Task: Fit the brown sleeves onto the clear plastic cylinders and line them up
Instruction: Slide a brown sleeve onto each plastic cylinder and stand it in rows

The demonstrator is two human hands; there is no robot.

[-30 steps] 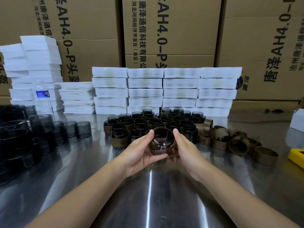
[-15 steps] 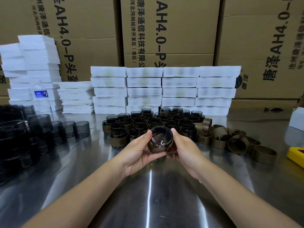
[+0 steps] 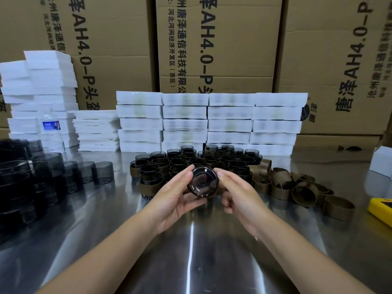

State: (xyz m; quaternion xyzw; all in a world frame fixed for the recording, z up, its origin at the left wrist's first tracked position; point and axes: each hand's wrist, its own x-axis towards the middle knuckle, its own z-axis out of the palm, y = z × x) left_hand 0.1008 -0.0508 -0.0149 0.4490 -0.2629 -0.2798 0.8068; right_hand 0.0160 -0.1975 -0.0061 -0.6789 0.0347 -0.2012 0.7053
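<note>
One smoky clear plastic cylinder [image 3: 203,182], brown-sleeved, base toward the camera, is held above the steel bench [image 3: 191,262]. The left hand [image 3: 176,198] and right hand [image 3: 239,196] have fingers clamped round it. The sleeved cylinders [image 3: 191,160] behind are too crowded to count.

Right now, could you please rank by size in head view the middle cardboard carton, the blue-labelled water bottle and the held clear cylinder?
Largest: middle cardboard carton.
Tied: blue-labelled water bottle, held clear cylinder; cylinder nearer, unsure.

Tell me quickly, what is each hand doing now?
Left hand: holding the cylinder.
Right hand: holding the same cylinder, opposite side.
</note>
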